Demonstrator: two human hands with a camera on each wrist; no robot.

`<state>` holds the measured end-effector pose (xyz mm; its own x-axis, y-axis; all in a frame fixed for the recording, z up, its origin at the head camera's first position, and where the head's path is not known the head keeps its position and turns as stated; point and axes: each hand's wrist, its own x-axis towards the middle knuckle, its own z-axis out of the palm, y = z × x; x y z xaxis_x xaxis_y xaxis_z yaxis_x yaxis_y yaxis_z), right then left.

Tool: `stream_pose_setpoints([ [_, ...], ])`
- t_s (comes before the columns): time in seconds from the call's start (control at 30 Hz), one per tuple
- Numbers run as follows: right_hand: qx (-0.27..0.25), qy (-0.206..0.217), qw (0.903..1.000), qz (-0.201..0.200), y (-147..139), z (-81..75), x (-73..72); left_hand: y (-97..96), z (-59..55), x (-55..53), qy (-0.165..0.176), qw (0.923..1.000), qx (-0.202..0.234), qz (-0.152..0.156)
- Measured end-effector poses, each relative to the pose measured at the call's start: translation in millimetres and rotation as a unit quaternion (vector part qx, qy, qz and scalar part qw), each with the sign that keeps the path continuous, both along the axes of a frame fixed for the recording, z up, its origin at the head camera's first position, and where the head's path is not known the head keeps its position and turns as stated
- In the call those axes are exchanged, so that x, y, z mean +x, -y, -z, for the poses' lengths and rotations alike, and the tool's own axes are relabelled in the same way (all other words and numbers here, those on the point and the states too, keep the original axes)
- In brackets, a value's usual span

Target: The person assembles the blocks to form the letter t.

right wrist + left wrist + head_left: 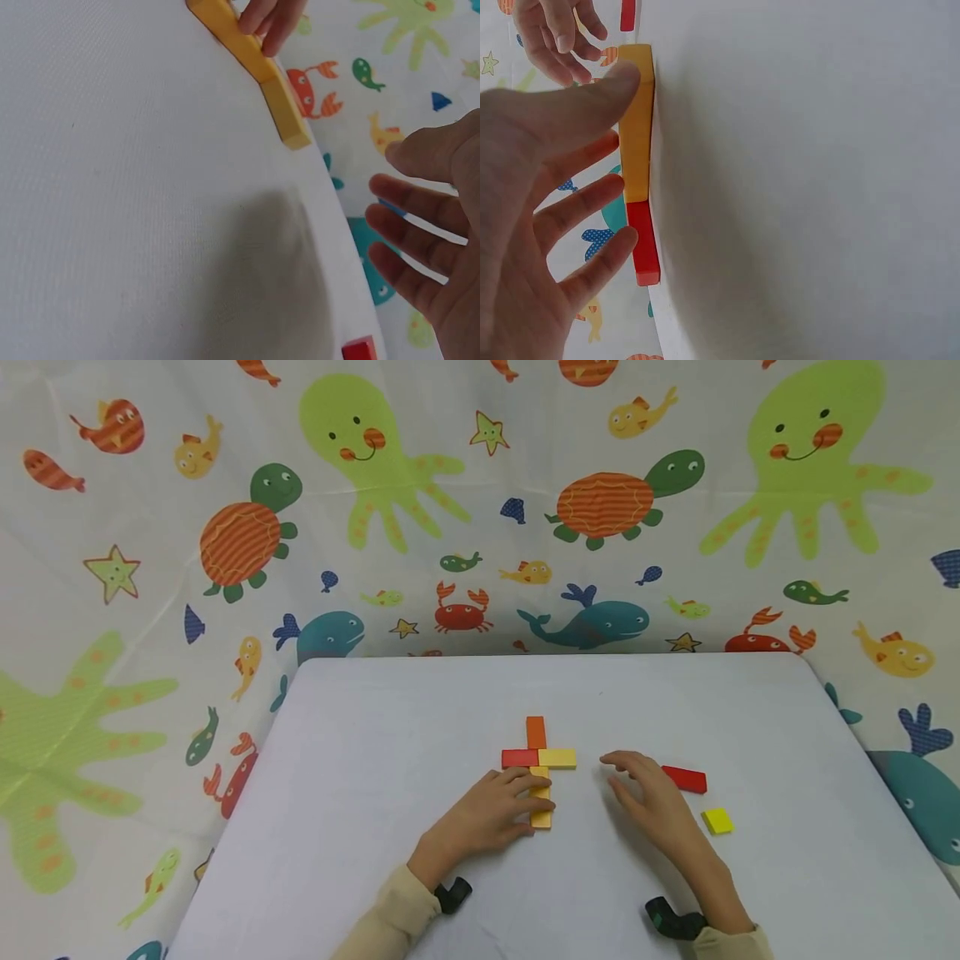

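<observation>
Sea-creature cloth (438, 410) behind a white table (390, 710)
Printed green octopuses (351, 422), orange-shelled turtles (603, 504) and teal whales (600, 625) — plus red crabs (461, 617) and starfish (490, 433).

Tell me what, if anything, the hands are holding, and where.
Nothing is clearly held. The right hand is empty; the left hand has fingers spread over the light-orange column of blocks, not visibly closed around it.

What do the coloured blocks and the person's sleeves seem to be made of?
Blocks: painted wood or plastic, hard to say; smooth, slightly satin faces, evenly coloured, with crisp edges. Sleeves: probably soft fabric, matte, with gentle creases.
</observation>
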<state>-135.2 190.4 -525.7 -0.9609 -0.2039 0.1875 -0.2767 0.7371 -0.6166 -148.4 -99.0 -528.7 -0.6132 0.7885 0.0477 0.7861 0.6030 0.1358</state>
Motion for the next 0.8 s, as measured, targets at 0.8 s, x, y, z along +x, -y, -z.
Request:
stream_pose_setpoints([
  [0.8, -0.021, -0.084, 0.9925, 0.086, -42, -3.8, 56.7, -0.5, 4.9, 3.3, 0.008, 0.9994, 0.031, -0.013],
])
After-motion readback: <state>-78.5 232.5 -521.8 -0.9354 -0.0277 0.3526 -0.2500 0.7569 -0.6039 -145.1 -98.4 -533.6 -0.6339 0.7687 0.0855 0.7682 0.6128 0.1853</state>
